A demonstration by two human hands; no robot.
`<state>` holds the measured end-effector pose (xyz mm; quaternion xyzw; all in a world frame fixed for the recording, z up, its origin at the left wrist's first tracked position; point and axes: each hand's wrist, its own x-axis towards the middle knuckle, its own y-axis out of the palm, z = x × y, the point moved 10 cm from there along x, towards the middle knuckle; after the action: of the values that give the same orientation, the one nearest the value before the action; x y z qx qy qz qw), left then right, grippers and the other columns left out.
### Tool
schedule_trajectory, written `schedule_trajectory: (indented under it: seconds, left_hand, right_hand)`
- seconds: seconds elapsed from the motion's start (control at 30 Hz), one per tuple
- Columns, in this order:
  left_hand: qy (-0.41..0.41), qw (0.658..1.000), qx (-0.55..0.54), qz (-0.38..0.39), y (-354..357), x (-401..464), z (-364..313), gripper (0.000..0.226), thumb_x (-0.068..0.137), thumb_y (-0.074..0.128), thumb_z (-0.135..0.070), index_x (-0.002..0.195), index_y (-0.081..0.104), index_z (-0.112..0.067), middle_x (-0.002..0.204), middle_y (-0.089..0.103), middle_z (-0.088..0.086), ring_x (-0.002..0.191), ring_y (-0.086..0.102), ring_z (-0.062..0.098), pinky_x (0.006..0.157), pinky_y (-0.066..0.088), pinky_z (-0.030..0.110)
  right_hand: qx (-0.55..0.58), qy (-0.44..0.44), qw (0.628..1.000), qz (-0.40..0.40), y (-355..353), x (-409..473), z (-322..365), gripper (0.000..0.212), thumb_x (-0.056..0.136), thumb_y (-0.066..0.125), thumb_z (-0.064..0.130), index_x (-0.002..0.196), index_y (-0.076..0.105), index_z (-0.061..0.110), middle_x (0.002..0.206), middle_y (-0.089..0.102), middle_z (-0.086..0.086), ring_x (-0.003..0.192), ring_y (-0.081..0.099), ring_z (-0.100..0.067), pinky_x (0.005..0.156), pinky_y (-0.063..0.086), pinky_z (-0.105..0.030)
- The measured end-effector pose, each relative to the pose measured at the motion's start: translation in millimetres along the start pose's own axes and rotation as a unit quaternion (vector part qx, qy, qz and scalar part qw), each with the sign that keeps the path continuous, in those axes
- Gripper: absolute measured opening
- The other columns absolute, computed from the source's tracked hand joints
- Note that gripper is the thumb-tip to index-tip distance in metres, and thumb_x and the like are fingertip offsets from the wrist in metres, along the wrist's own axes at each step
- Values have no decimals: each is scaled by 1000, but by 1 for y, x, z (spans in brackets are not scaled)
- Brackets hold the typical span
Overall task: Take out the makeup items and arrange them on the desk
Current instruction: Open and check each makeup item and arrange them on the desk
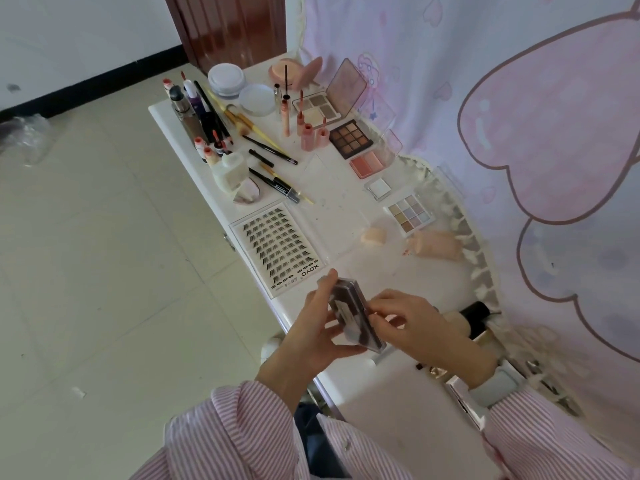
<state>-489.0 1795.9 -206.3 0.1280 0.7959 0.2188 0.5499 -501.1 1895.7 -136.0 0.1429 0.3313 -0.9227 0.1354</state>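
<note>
Holding most of the makeup already, the desk point(346, 202) leaves bare space near its front edge beside the lash sheet point(277, 247). Over that edge both hands meet on 1 case point(356, 315): the left hand point(313, 336) grips its long sides, the right hand point(412, 323) pinches its rim. It looks light, stiff, slick plastic; gripping the edges seems safest.

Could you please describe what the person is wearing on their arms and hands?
Both arms are in a pink-and-white striped shirt. A pale blue-grey inner cuff peeks out at the right wrist. The left hand and right hand are bare, with no gloves and no rings that I can see.
</note>
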Motion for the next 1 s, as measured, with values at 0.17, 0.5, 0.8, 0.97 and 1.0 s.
schedule_trajectory:
  seconds: [0.17,0.5,0.8,0.97,1.0]
  left_hand:
    - [-11,999,17,-26,-3,2,5,64,72,65,-56,119,48,-16,117,53,17,105,54,33,70,54,52]
    - [-14,999,21,-33,-8,5,7,48,78,66,-47,111,51,-16,110,58,13,99,56,30,73,52,57]
    - [-53,991,-63,103,7,0,4,30,80,48,-33,91,63,-10,86,63,12,77,61,29,72,50,41]
    - [155,968,126,-150,-41,-4,-36,19,93,49,-23,104,60,-11,93,64,5,81,61,19,72,52,31]
    - [198,939,210,-188,-44,-10,-45,23,93,48,-23,112,57,-14,104,63,5,90,60,18,80,52,33]
  right_hand:
    - [43,15,995,85,15,1,0,24,92,50,22,113,58,28,90,63,22,86,61,7,80,48,-10]
    - [9,52,999,6,13,5,-22,17,86,49,17,81,48,33,73,61,6,63,57,-6,60,47,-19]
    - [-14,48,991,-124,-32,8,-28,12,93,43,13,92,53,18,58,46,6,48,43,0,49,35,-12]
    - [-6,66,993,-103,-24,19,-34,17,97,40,24,102,55,17,68,56,4,56,50,-6,53,40,-14]
    - [-15,69,992,-106,-24,22,-35,20,97,40,21,107,56,14,71,57,3,59,52,-7,54,41,-14]
